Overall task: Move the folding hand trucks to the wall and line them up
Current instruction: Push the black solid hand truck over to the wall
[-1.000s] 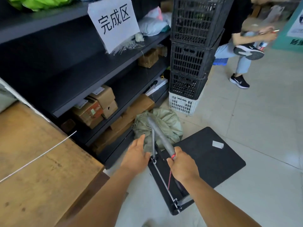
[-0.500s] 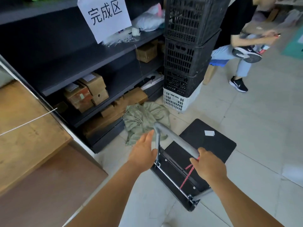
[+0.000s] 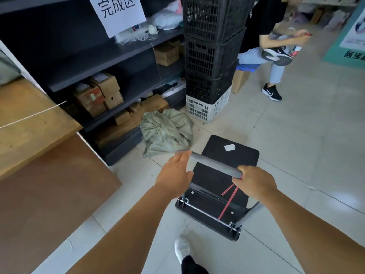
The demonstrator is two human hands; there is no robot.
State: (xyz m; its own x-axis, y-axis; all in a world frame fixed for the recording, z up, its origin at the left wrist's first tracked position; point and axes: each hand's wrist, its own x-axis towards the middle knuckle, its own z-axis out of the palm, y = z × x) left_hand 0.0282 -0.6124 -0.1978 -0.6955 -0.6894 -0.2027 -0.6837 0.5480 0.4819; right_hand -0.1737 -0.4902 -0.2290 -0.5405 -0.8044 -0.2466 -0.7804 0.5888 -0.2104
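We see black crates (image 3: 213,36) stacked on white crate (image 3: 207,108), contents unclear. Hand truck (image 3: 223,186) deck runs near-far; right hand (image 3: 255,183) grips handle (image 3: 215,165), left hand (image 3: 173,176) flat against it.

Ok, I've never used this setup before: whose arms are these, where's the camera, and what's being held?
There is no machine here. A person wears the camera on their head, looking down at their own bare arms. The right hand grips the grey handle of a folding hand truck standing on the tiled floor. The left hand rests on the handle's other end, fingers fairly straight. Ahead lie a green sack, stacked crates and dark shelving with cardboard boxes.
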